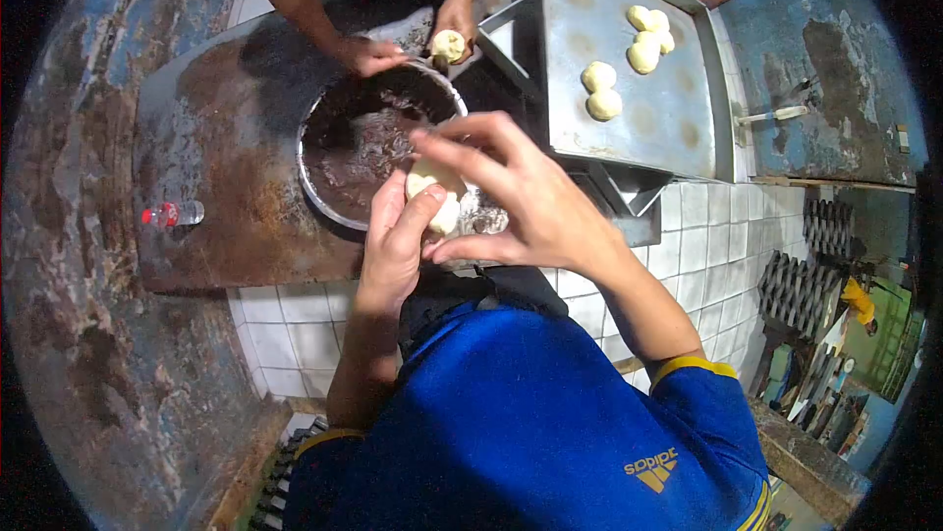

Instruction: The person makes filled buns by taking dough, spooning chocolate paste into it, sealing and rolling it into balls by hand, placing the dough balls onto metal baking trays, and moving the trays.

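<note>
Dough [428, 175] sits gripped in the left hand [391, 246] at five o'clock of the pot [304, 163] — apparently mid-shaping — with the right hand [535, 202] spread loosely at its three o'clock, further shaping calling for light fingertips.

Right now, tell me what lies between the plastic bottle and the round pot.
In the head view, only stained tabletop lies between the bottle and the pot.

We are reading an upside-down "adidas" [651, 462] on the blue shirt [491, 413] and finding the red label [171, 214] on the plastic bottle [193, 213] illegible.
</note>
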### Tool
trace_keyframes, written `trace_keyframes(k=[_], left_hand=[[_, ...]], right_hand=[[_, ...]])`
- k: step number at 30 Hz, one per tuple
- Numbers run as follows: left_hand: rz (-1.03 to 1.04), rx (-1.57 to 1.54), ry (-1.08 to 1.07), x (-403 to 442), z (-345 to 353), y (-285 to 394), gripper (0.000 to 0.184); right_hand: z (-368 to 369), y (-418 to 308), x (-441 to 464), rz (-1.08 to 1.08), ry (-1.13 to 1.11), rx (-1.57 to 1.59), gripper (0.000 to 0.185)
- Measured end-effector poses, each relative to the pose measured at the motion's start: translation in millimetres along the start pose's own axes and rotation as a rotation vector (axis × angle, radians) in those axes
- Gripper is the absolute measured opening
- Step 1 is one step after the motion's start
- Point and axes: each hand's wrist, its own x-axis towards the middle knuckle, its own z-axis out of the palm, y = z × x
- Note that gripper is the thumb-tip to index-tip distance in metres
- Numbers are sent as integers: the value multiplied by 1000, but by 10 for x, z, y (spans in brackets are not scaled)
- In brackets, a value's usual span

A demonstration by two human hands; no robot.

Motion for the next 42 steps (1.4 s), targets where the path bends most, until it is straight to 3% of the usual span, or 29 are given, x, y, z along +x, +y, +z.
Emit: trace_keyframes(k=[3,7,9,10,11,12,14,15,17,18,20,25,27,29,31,33,35,36,37,39,40,42], left_hand=[[-123,-39,-76,11,214,-14,37],[-196,-152,-64,91,688,-13,39],[-54,-32,-55,111,974,39,40],[1,51,-53,129,1125,45,37],[8,53,-56,186,1242,-9,37],[148,200,-32,262,1348,-78,36],[368,430,-34,446,1489,-182,35],[318,417,-66,492,1633,-188,36],[431,188,-187,610,2011,-351,34],[242,3,-276,564,2161,-332,35],[335,50,-292,651,2361,-562,42],[503,94,-325,812,2780,-838,55],[570,37,-325,802,2864,-733,64],[543,39,-303,774,3002,-744,69],[590,125,-397,776,3160,-861,68],[579,158,-311,794,3198,-889,68],[418,93,-294,891,2943,-1001,66],[367,106,-258,954,2822,-1086,64],[315,117,-222,1016,2712,-1161,63],[445,624,-99,1172,2679,-1378,60],[613,752,-188,1289,2708,-1522,63],[389,747,-318,1320,2929,-1737,67]], right_hand=[[-218,187,-215,52,14,118,51],[-455,362,-509,342,205,350,20],[-562,506,-639,564,237,747,23],[-627,523,-694,555,241,746,23],[-681,517,-751,667,274,1093,26],[-743,522,-811,774,299,1444,28],[-783,614,-979,746,236,1648,36],[-804,590,-1022,715,251,1707,37],[-838,637,-1130,591,354,1585,48],[-870,665,-1166,546,499,1400,51],[-838,846,-1190,472,832,1034,52],[-1368,1008,-1387,387,795,1035,46],[-1743,1040,-1468,327,366,1033,44],[-1771,1038,-1541,355,368,1035,41],[-1708,1093,-1587,273,600,952,36],[-1696,1090,-1571,273,795,877,29],[-1974,1288,-1719,500,131,957,27],[-2290,1406,-1689,373,-284,633,29],[-2400,1446,-1793,335,-263,538,36],[-2589,1447,-1904,582,6,477,46],[-2685,1453,-1877,590,76,496,55],[-2799,1509,-1870,571,72,357,60]])
